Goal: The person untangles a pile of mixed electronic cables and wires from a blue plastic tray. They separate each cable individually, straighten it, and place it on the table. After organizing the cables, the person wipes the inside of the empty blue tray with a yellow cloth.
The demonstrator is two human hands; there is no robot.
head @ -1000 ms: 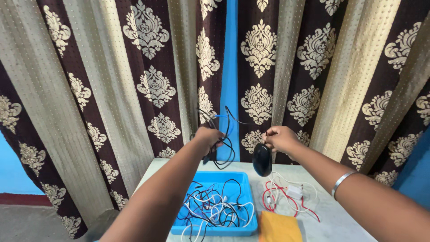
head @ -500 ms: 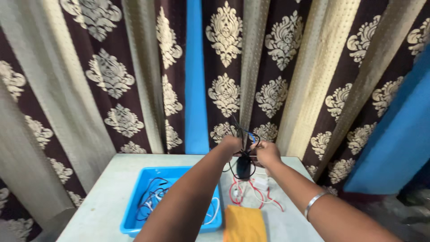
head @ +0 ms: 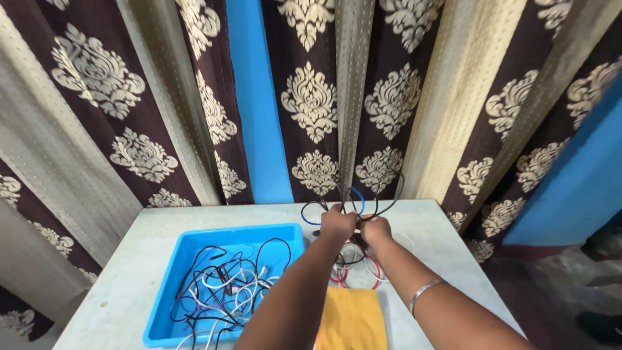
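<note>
While your left hand [head: 338, 225] and right hand [head: 376, 230] meet above the surface [head: 116, 285], both grips pinch a black cable bundle [head: 353, 204], its loops raised clear of the blue tray [head: 170, 285] of tangled cords for sorting.

Glossy plastic blue tray [head: 194, 256], matt yellow cloth [head: 353, 317], speckled smooth stone-like tabletop [head: 123, 279], patterned fabric curtains [head: 311, 104].

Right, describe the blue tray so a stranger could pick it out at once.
Start at the pale table in front of the patterned curtains. The blue tray sits on its left half, beside the yellow cloth. It is the only walled container there, rectangular, bright blue and holding tangled cables.
</note>
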